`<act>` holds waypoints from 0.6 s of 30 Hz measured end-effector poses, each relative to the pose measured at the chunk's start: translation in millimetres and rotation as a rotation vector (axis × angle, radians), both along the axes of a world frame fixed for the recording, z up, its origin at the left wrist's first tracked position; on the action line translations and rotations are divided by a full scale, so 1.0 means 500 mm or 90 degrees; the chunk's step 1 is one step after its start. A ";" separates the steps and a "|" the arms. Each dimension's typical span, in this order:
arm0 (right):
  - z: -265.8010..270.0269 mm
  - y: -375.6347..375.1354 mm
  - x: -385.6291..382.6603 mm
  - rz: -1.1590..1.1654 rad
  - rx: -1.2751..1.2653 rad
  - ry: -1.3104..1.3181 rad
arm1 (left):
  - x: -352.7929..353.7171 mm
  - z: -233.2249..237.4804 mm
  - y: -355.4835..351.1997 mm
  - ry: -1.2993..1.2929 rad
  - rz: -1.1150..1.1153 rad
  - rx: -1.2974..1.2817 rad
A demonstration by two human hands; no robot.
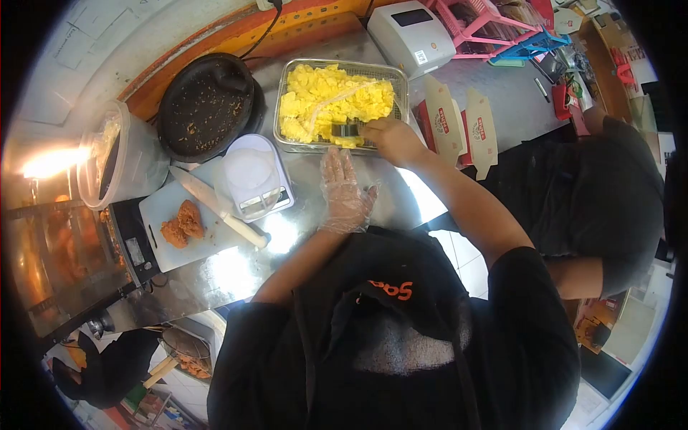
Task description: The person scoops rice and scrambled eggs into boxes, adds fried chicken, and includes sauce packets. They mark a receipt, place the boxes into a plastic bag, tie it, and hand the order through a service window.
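Note:
A clear tray [278,118] with a wire basket liner holds yellow, crumbly food [337,89] that looks like scrambled egg. At its near right side, my right hand [394,141] is closed on a small dark cup-like scoop [345,130], which sits down in the yellow food. A long pale strip [315,115], perhaps a utensil, lies across the food. My left hand [345,192] wears a clear plastic glove, its fingers stretched out, just below the tray's near edge. Nothing shows in it.
To the left are a scale [256,175], a knife [215,204], fried chicken [184,224] on a cutting board [161,204] and a black pan [208,107]. Open paper boxes [442,129] and a label printer [411,36] stand right. A co-worker [595,193] is close by.

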State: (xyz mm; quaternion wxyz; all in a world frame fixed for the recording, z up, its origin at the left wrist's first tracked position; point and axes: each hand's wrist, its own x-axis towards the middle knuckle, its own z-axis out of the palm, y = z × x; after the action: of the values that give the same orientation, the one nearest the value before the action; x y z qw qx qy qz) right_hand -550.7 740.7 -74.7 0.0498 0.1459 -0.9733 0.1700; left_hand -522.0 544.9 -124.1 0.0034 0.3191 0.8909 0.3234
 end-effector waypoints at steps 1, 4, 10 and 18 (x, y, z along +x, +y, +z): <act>-0.001 -0.004 0.008 0.037 0.013 0.003 | -0.002 -0.004 -0.001 -0.002 0.002 -0.001; 0.012 -0.019 0.017 0.026 -0.001 -0.065 | -0.002 -0.009 0.002 -0.032 -0.012 -0.035; -0.008 -0.010 -0.022 -0.189 -0.257 -0.253 | -0.028 0.038 0.024 -0.014 -0.016 -0.095; 0.000 0.019 -0.014 -0.401 -0.402 -0.215 | -0.046 0.042 0.000 0.076 0.017 0.035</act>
State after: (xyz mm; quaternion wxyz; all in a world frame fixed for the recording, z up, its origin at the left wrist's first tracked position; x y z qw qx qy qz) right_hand -557.8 750.3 -74.5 -0.0179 -0.2079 -0.8656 0.4552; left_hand -544.9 544.7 -103.2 -0.0628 0.3255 0.8844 0.3284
